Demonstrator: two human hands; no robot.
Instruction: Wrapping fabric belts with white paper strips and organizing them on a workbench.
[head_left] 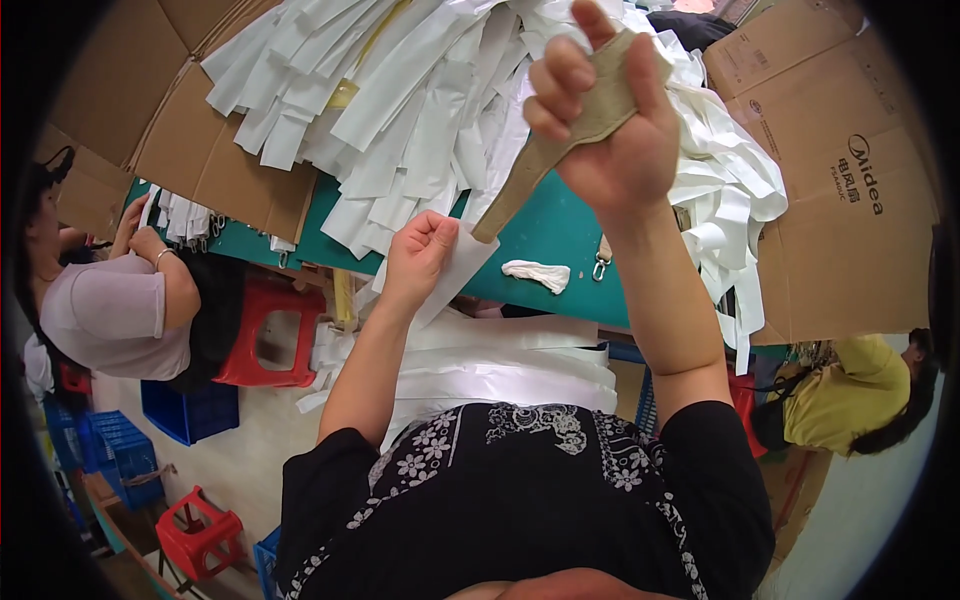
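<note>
My right hand (615, 130) is raised over the green table (525, 225), its fingers and thumb closed on the wide end of a tan fabric strap (535, 175). The strap slants down to the left, and its narrow end meets a long white sleeve-like strip (462, 268). My left hand (422, 250) pinches that strip at its upper edge. Whether the strap's tip lies inside the strip or over it, I cannot tell. A crumpled white cloth (537, 274) lies on the table below the strap. Beside it is a metal clasp (601, 262) on a short tan piece.
A big heap of white strips (410, 110) covers the table's far side; more white strips (500, 365) lie across in front of my body. Cardboard (815, 180) stands at the right, more (215, 150) at the left. People sit at both sides, near a red stool (268, 335).
</note>
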